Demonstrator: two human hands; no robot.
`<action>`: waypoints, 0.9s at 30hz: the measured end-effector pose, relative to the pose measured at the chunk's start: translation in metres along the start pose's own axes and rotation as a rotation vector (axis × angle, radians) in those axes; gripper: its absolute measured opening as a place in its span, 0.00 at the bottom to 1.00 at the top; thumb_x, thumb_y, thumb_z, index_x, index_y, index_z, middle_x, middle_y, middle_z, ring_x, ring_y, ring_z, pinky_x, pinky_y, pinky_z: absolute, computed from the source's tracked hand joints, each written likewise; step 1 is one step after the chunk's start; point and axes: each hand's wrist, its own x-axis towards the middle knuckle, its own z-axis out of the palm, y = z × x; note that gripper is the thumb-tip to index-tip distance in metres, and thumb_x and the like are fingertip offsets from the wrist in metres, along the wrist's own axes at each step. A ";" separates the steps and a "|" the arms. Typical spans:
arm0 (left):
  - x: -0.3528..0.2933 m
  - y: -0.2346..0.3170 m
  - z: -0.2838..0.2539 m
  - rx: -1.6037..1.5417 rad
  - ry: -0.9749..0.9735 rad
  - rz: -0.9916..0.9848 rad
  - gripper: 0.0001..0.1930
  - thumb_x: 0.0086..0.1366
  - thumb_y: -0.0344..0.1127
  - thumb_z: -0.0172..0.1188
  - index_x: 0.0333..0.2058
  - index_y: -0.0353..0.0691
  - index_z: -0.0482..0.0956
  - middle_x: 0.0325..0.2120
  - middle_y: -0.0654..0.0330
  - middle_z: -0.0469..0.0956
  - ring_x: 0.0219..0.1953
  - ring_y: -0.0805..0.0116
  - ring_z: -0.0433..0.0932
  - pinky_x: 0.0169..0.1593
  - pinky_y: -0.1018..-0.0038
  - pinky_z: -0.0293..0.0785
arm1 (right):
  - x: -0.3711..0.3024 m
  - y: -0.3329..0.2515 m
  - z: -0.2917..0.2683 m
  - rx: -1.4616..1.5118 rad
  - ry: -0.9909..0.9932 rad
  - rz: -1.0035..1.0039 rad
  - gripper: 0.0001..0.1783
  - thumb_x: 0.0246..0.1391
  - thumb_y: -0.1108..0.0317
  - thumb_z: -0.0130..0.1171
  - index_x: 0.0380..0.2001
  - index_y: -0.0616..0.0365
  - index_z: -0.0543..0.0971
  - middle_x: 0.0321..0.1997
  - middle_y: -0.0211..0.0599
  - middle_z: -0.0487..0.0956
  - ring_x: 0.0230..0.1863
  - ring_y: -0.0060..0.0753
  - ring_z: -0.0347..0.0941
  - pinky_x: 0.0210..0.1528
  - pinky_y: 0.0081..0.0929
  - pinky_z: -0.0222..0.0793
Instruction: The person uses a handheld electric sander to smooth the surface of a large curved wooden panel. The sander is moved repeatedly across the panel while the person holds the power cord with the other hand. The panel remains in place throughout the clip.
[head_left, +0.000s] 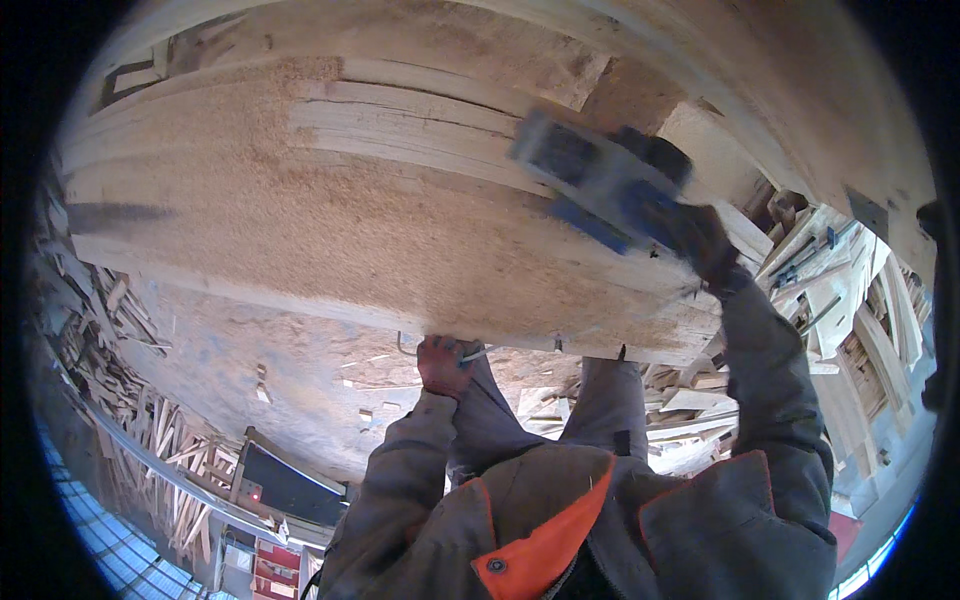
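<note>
A broad wooden workpiece [400, 230], strewn with sawdust, spans the view in front of me. At its right part, my right hand [705, 245] is closed round the handle of a blue and grey handheld power tool [610, 180]. Motion blurs the tool; its underside is hidden, and I cannot make out its exact kind. My left hand [445, 366], in a reddish, dirty glove, is closed at the near edge of the wood. A thin bent metal rod [404, 346] shows on both sides of that fist.
Wood scraps [165, 440] lie heaped at the lower left, and more offcuts [880, 330] at the right. Below the near edge is a dusty floor [270, 350] with small chips. A dark panel [290, 478] and red bins [275, 570] stand lower left. Another large timber [780, 90] runs along the far side.
</note>
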 end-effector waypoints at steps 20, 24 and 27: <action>0.012 -0.009 -0.014 -0.120 0.003 0.018 0.21 0.35 0.46 0.71 0.33 0.49 0.86 0.42 0.59 0.79 0.51 0.49 0.74 0.57 0.52 0.68 | 0.243 -0.131 0.138 -0.014 -0.003 0.155 0.22 0.68 0.48 0.48 0.53 0.48 0.81 0.42 0.44 0.85 0.41 0.42 0.82 0.49 0.39 0.75; 0.015 -0.018 -0.007 -0.037 -0.067 0.020 0.22 0.41 0.52 0.72 0.37 0.52 0.87 0.41 0.60 0.80 0.50 0.52 0.74 0.58 0.51 0.67 | 0.310 -0.182 0.180 0.034 0.099 0.213 0.24 0.64 0.46 0.49 0.50 0.48 0.82 0.41 0.46 0.85 0.42 0.47 0.82 0.49 0.42 0.76; 0.015 -0.019 0.001 -0.046 0.032 -0.022 0.21 0.42 0.51 0.70 0.37 0.51 0.87 0.41 0.59 0.79 0.50 0.50 0.74 0.56 0.51 0.68 | 0.334 -0.208 0.192 0.063 0.142 0.291 0.25 0.61 0.44 0.50 0.48 0.48 0.83 0.40 0.47 0.85 0.42 0.51 0.82 0.48 0.45 0.76</action>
